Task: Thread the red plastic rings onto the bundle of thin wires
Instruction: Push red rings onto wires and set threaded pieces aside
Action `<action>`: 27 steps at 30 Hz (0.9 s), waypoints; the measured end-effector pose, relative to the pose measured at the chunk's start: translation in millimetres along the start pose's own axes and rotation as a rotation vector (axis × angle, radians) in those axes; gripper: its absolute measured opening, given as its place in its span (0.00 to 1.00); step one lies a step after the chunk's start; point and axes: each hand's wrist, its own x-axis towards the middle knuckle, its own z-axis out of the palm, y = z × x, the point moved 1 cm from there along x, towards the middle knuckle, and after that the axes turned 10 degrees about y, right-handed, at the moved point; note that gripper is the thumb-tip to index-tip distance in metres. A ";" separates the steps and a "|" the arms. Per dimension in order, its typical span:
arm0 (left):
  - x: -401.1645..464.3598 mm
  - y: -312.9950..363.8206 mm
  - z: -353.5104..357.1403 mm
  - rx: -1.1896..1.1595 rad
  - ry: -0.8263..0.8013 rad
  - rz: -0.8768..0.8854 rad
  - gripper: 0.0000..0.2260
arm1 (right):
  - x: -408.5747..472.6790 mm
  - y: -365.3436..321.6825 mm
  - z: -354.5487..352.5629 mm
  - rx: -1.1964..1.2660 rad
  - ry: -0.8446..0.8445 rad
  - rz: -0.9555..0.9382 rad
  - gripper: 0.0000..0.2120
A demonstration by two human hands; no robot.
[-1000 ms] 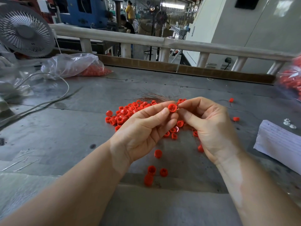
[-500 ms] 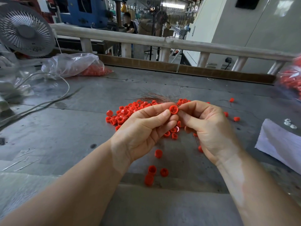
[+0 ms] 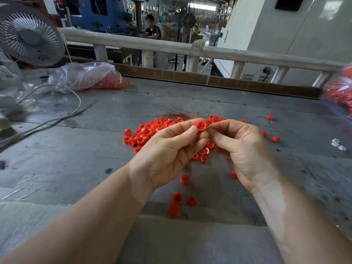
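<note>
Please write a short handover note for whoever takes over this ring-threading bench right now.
Left hand: pinches one red ring between thumb and fingertips, face toward the camera.
Right hand: fingers curled beside that ring, apparently pinching the bundle of thin wires, which fans out behind; the grip itself is hidden.
Loose rings are piled on the table, with strays nearer.
Done: no threaded rings visible.
Left: the whole pile.

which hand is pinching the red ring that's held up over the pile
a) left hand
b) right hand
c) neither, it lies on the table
a) the left hand pinches the red ring between thumb and fingertips above the pile of rings, while the right hand is closed beside it where the thin wires fan out.
</note>
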 end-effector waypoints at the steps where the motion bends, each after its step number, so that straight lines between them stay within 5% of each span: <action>1: 0.2 -0.3 -0.1 -0.002 0.001 0.000 0.09 | -0.3 -0.2 0.3 0.000 -0.003 0.014 0.07; 8: 0.2 -0.2 -0.7 0.012 -0.027 0.008 0.08 | -0.7 -0.5 0.5 -0.014 0.042 0.117 0.20; 18: 0.7 -1.0 -2.1 -0.017 -0.034 0.035 0.07 | -1.7 3.2 1.4 -0.111 0.019 0.170 0.20; 23: 2.6 -1.7 -1.9 0.008 0.054 0.097 0.07 | 0.5 5.9 -0.9 -0.179 0.076 0.015 0.04; 27: 2.6 -3.3 -1.3 0.062 0.093 0.139 0.07 | -2.2 -1.7 1.3 -0.208 0.111 -0.254 0.07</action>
